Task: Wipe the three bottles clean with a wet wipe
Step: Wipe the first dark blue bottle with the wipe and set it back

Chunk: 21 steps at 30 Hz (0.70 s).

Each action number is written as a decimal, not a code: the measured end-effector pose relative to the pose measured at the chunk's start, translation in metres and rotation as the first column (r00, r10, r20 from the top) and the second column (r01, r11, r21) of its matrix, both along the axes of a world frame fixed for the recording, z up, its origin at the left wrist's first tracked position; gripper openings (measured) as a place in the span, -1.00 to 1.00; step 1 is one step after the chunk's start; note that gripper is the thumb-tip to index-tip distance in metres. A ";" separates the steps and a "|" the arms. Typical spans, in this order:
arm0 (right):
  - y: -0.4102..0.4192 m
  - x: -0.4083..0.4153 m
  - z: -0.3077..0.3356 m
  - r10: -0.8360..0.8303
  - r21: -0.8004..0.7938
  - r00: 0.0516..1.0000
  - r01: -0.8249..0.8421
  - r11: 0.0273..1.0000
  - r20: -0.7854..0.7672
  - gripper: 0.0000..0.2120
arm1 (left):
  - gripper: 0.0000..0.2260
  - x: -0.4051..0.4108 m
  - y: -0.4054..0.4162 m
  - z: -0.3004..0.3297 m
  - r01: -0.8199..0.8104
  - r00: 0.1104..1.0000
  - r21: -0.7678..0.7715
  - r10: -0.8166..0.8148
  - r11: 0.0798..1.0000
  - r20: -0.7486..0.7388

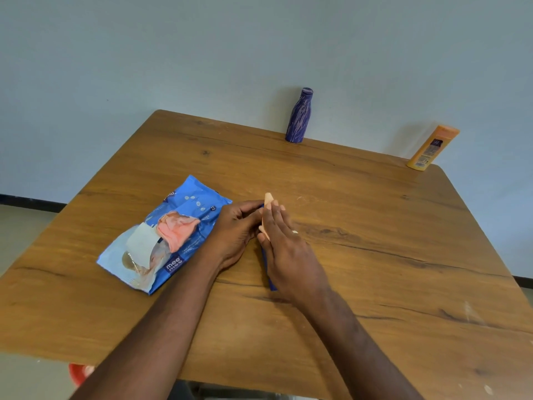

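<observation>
Head view, looking down on a wooden desk (pixel 360 215) set against a pale wall (pixel 173 67).

Both hands meet near the desk's centre. Left hand (pixel 235 230) comes in from 7 o'clock, fingers curled inward around something dark blue; only a sliver shows at its fingertips. Right hand (pixel 284 246) comes in from 5 o'clock, fingers fairly straight and laid along a peach-coloured wipe (pixel 268 200), thumb tucked against it low down. The wipe pokes out past the fingertips toward 12 o'clock. A dark blue bottle (pixel 271 280) lies between the two hands, mostly hidden; its lower end shows under the right palm, toward 6 o'clock. Cannot tell how firmly the left hand has it, nor whether it rests on the desk or is lifted.

Pack of wet wipes (pixel 164 235), blue with a white flap peeled open, lies flat just beside the left hand at 9 o'clock. A crumpled peach sheet sticks out of its opening.

Purple bottle (pixel 299 115) with pale streaks stands upright at the far edge, 12 o'clock, close to the wall. Orange bottle (pixel 432 147) stands at the far right corner, about 2 o'clock, well apart from the purple one.

Something red (pixel 79 373) shows below the desk's near edge at 7 o'clock; cannot tell what it is.
</observation>
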State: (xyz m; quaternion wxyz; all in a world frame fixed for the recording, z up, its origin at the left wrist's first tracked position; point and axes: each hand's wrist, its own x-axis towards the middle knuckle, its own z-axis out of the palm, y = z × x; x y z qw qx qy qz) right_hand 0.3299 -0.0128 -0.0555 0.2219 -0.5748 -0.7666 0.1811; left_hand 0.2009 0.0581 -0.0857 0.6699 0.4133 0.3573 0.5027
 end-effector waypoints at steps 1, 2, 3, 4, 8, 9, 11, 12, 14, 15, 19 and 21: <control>-0.005 0.004 -0.002 0.037 0.007 0.999 -0.038 0.999 0.012 -0.49 | -0.81 0.002 0.001 -0.001 -0.020 1.000 -0.014 0.020 1.000 -0.006; -0.010 0.008 -0.005 0.083 0.021 0.996 -0.083 0.996 0.024 -0.50 | -0.81 0.003 0.003 -0.001 -0.045 0.999 -0.035 0.044 0.998 -0.011; -0.015 0.011 -0.006 0.134 0.029 0.990 -0.135 0.990 0.042 -0.51 | -0.81 0.003 0.005 -0.002 -0.068 0.998 -0.053 0.067 0.996 -0.019; -0.020 0.016 -0.010 0.189 0.028 0.981 -0.190 0.981 0.054 -0.52 | -0.82 0.003 0.007 -0.003 -0.087 0.996 -0.059 0.085 0.994 -0.037; -0.040 0.035 -0.010 0.328 -0.052 0.941 -0.333 0.941 -0.089 -0.60 | -0.82 0.004 0.007 -0.005 -0.117 0.990 -0.036 0.113 0.993 -0.089; -0.044 0.041 -0.009 0.343 -0.085 0.926 -0.359 0.929 -0.157 -0.62 | -0.82 0.005 0.006 -0.005 -0.117 0.991 -0.041 0.114 0.992 -0.072; -0.052 0.053 -0.008 0.339 -0.182 0.881 -0.412 0.893 -0.330 -0.65 | -0.81 0.005 0.006 -0.005 -0.116 0.993 -0.065 0.114 0.991 -0.027; -0.054 0.061 -0.007 0.288 -0.256 0.846 -0.431 0.865 -0.449 -0.66 | -0.81 0.005 0.006 -0.004 -0.114 0.993 -0.076 0.113 0.991 -0.019; -0.052 0.070 -0.003 0.097 -0.338 0.732 -0.423 0.841 -0.675 -0.64 | -0.81 0.005 0.006 -0.003 -0.112 0.994 -0.072 0.110 0.991 -0.021; -0.049 0.072 -0.001 -0.012 -0.336 0.648 -0.379 0.862 -0.762 -0.63 | -0.81 0.004 0.005 -0.003 -0.109 0.994 -0.062 0.107 0.992 -0.024; -0.022 0.057 0.001 -0.269 -0.277 0.352 0.028 0.960 -0.897 -0.62 | -0.81 0.004 0.004 -0.002 -0.105 0.994 -0.045 0.105 0.993 -0.011; -0.011 0.037 -0.001 -0.230 -0.140 0.543 0.201 0.969 -0.808 -0.66 | -0.81 0.006 0.005 -0.002 -0.113 0.994 -0.051 0.113 0.992 0.004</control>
